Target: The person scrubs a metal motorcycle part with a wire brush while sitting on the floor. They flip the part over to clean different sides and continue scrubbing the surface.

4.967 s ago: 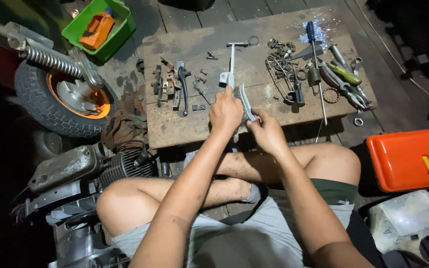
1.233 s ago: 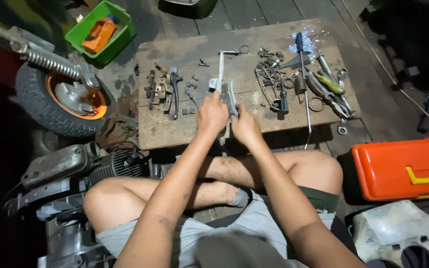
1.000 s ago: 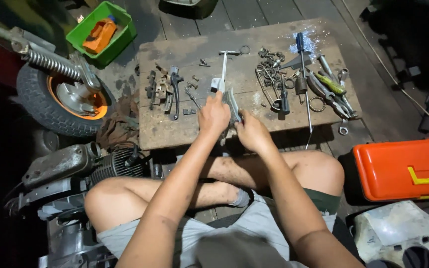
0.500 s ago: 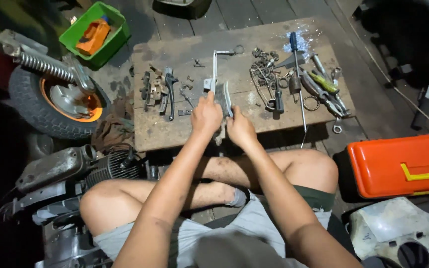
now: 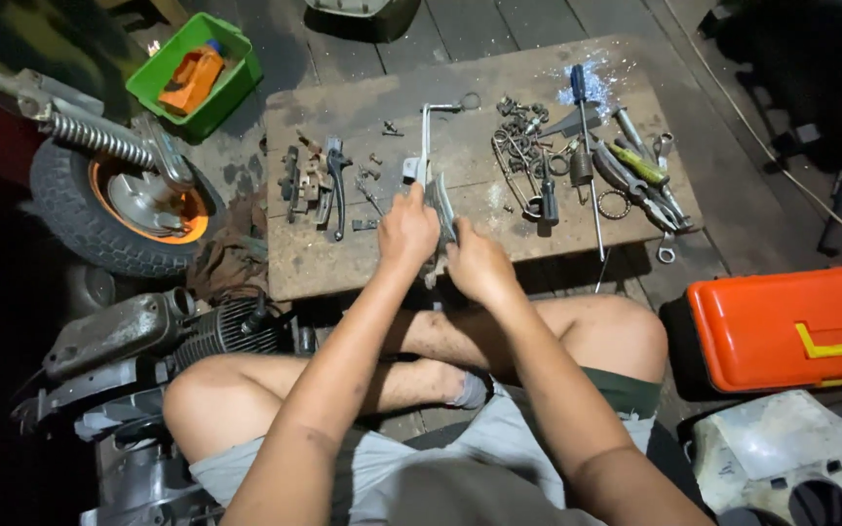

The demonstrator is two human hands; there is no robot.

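- seated cross-legged at a low wooden board point(image 5: 363, 263), a person worked both hands over a grey metal lever point(image 5: 442, 206), which stood on edge between them above the board's near side.
- the left hand point(image 5: 407, 232) was curled shut, its fingers point(image 5: 411, 200) wrapped on the lever's left face; the right hand point(image 5: 478, 265) was closed beside it, fingers point(image 5: 452, 255) pinching the lever's lower end. how tightly either gripped could not be told.
- compared with five seconds earlier, the two hands had drawn closer, nearly touching, and the lever stood more upright; half a second earlier the pose was much the same.
- just beyond the left fingertips lay a t-shaped wrench point(image 5: 426, 136), unmoved since the earlier frames.
- left of the left fingers lay a row of dark small parts point(image 5: 319, 180), untouched throughout.
- right of the right fingers, well apart, lay a tangle of springs and rings point(image 5: 523, 146), a blue-handled screwdriver point(image 5: 585, 127) and spanners and pliers point(image 5: 640, 180), all as before.
- far left of the hands sat a small wheel with orange rim point(image 5: 124, 200) and a green bin point(image 5: 192, 73); an engine point(image 5: 158, 336) lay by the left knee.
- far right of the fingers rested an orange toolbox point(image 5: 791, 326), its place in view shifted only with the camera.
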